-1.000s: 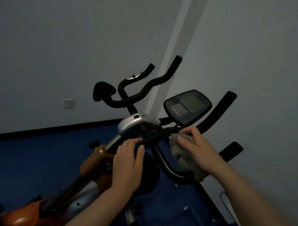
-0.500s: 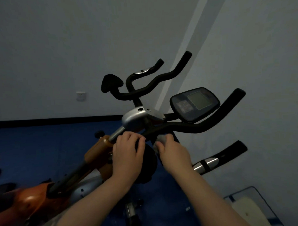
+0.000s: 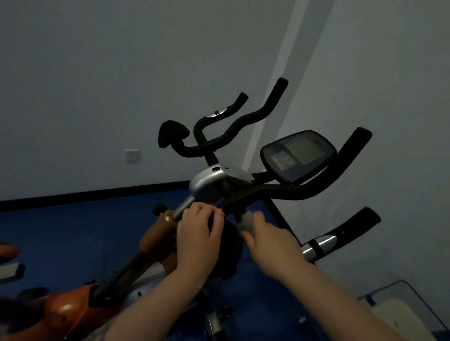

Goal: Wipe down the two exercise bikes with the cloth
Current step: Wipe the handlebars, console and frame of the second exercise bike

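Your hands work at the black foam handlebar of the orange exercise bike.
Your left hand grips its stem; your blurred right hand clutches the mostly hidden grey cloth.

The scene is dimly lit and colours are muted to a bluish grey. A pale diagonal band of light is cast across the plain grey wall. Small highlights are seen on the silver plastic housing and the glossy orange frame cover. The right hand is smeared by motion blur. Straight lines are bent towards the edges by the wide lens.
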A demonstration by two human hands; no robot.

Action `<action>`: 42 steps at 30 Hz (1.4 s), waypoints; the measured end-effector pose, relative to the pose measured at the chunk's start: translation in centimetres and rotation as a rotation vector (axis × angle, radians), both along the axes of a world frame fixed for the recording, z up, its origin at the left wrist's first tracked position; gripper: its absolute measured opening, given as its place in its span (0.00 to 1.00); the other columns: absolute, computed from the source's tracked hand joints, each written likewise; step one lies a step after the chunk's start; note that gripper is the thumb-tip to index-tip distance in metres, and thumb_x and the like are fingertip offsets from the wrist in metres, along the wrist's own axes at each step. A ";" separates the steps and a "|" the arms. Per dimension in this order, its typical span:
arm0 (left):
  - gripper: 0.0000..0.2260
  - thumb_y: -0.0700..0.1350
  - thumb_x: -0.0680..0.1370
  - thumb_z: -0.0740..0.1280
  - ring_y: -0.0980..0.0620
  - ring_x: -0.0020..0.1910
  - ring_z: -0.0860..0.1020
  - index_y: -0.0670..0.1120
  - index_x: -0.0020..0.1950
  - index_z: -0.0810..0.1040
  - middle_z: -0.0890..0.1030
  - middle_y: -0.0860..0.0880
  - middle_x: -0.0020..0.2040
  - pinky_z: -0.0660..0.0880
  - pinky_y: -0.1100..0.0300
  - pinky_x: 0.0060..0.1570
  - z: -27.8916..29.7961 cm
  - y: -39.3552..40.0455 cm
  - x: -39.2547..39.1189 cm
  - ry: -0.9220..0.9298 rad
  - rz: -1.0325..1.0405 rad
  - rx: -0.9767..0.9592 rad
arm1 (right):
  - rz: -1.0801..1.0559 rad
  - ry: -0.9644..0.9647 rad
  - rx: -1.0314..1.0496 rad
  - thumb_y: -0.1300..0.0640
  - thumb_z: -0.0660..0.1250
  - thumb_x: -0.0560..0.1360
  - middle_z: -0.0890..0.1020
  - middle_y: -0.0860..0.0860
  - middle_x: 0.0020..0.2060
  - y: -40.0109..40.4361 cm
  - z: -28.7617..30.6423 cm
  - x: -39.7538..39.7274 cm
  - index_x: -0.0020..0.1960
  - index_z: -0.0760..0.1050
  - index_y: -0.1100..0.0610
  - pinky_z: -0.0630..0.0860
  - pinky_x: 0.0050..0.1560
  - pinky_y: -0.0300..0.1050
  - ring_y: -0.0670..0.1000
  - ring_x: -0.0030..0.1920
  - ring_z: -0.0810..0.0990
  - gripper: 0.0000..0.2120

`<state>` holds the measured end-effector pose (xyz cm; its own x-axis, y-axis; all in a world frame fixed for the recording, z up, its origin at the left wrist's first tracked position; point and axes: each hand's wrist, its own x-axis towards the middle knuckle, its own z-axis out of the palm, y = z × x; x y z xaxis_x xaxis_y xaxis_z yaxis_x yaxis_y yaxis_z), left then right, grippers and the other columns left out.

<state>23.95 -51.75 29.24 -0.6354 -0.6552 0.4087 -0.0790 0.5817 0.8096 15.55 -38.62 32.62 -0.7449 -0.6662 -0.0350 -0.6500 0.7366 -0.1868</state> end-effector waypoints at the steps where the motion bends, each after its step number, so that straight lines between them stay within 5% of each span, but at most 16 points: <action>1: 0.07 0.49 0.79 0.61 0.58 0.45 0.71 0.52 0.43 0.75 0.73 0.57 0.44 0.69 0.57 0.49 -0.1 0.0 0.0 0.002 0.002 0.000 | 0.024 0.019 0.025 0.42 0.52 0.81 0.79 0.54 0.51 0.5 -0.3 -0.1 0.65 0.60 0.54 0.64 0.37 0.46 0.56 0.46 0.79 0.20; 7: 0.07 0.47 0.79 0.62 0.58 0.45 0.69 0.49 0.43 0.77 0.72 0.56 0.44 0.62 0.62 0.47 -0.2 0.0 -0.1 -0.023 0.043 -0.023 | -0.138 -0.253 -0.072 0.39 0.51 0.81 0.77 0.59 0.59 -3.2 0.8 -1.9 0.65 0.64 0.58 0.71 0.48 0.49 0.59 0.56 0.76 0.25; 10: 0.08 0.47 0.79 0.61 0.58 0.45 0.68 0.49 0.45 0.78 0.73 0.55 0.45 0.61 0.63 0.45 0.1 0.1 -0.1 -0.060 0.049 -0.091 | -0.076 -0.073 -0.005 0.41 0.51 0.81 0.79 0.57 0.54 -1.0 0.3 -0.6 0.64 0.63 0.56 0.65 0.41 0.47 0.58 0.52 0.78 0.21; 13: 0.08 0.44 0.78 0.60 0.50 0.47 0.73 0.49 0.48 0.79 0.77 0.51 0.49 0.70 0.55 0.45 0.6 -0.4 -0.1 -0.150 0.017 -0.431 | -0.018 0.023 0.069 0.39 0.52 0.80 0.80 0.54 0.49 1.1 -0.4 0.1 0.62 0.62 0.55 0.63 0.37 0.47 0.56 0.46 0.78 0.21; 17: 0.11 0.45 0.71 0.61 0.48 0.46 0.77 0.49 0.50 0.78 0.79 0.49 0.49 0.73 0.53 0.46 1.7 -1.4 -1.1 -0.209 -0.188 -0.826 | -0.140 -0.166 0.077 0.38 0.49 0.81 0.78 0.58 0.56 -1.6 0.8 -1.6 0.64 0.65 0.57 0.69 0.44 0.49 0.59 0.53 0.77 0.25; 20: 0.11 0.45 0.73 0.56 0.51 0.44 0.75 0.49 0.47 0.78 0.78 0.52 0.46 0.68 0.57 0.46 1.3 -1.8 -0.9 -0.118 -0.210 -0.714 | -0.180 -0.301 -0.093 0.38 0.49 0.81 0.78 0.57 0.56 -2.7 1.2 -1.6 0.66 0.64 0.56 0.71 0.48 0.48 0.58 0.54 0.77 0.25; 23: 0.08 0.46 0.75 0.58 0.57 0.44 0.70 0.50 0.45 0.77 0.76 0.54 0.45 0.62 0.62 0.45 0.4 -2.0 -0.4 0.048 -0.184 -0.437 | -0.100 -0.003 0.046 0.40 0.51 0.81 0.79 0.55 0.50 -0.8 0.4 0.6 0.67 0.61 0.54 0.64 0.37 0.47 0.56 0.46 0.77 0.21; 26: 0.08 0.46 0.75 0.59 0.58 0.45 0.70 0.50 0.46 0.77 0.76 0.56 0.46 0.69 0.59 0.44 0.1 -2.2 -0.6 0.118 -0.211 -0.326 | -0.075 0.120 0.136 0.41 0.52 0.81 0.78 0.53 0.51 0.4 -0.2 1.5 0.70 0.59 0.53 0.62 0.37 0.46 0.56 0.46 0.78 0.23; 31: 0.10 0.47 0.75 0.58 0.54 0.46 0.74 0.47 0.46 0.79 0.76 0.52 0.49 0.75 0.52 0.39 0.1 -2.4 -0.6 0.155 -0.249 -0.243 | -0.212 -0.157 -0.059 0.39 0.52 0.81 0.79 0.56 0.53 -3.4 1.4 -0.4 0.65 0.65 0.54 0.73 0.46 0.49 0.56 0.49 0.78 0.22; 38: 0.09 0.46 0.75 0.59 0.58 0.47 0.72 0.49 0.47 0.79 0.76 0.55 0.49 0.73 0.56 0.41 0.1 -2.6 -0.5 0.128 -0.307 -0.287 | -0.152 0.017 0.085 0.38 0.52 0.80 0.79 0.52 0.49 0.1 0.4 1.4 0.63 0.63 0.51 0.68 0.39 0.47 0.54 0.46 0.78 0.20; 42: 0.09 0.45 0.75 0.59 0.56 0.46 0.73 0.49 0.46 0.79 0.77 0.54 0.48 0.74 0.53 0.40 0.1 -2.6 -0.5 0.120 -0.328 -0.310 | -0.238 -0.040 0.007 0.35 0.48 0.80 0.78 0.53 0.55 -2.4 0.8 0.3 0.65 0.66 0.51 0.74 0.49 0.51 0.55 0.52 0.78 0.25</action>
<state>23.43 -54.40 29.32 -0.7246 -0.2632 0.6370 0.2331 0.7761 0.5859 15.83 -40.97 33.42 -0.8789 -0.4715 -0.0718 -0.4500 0.8697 -0.2028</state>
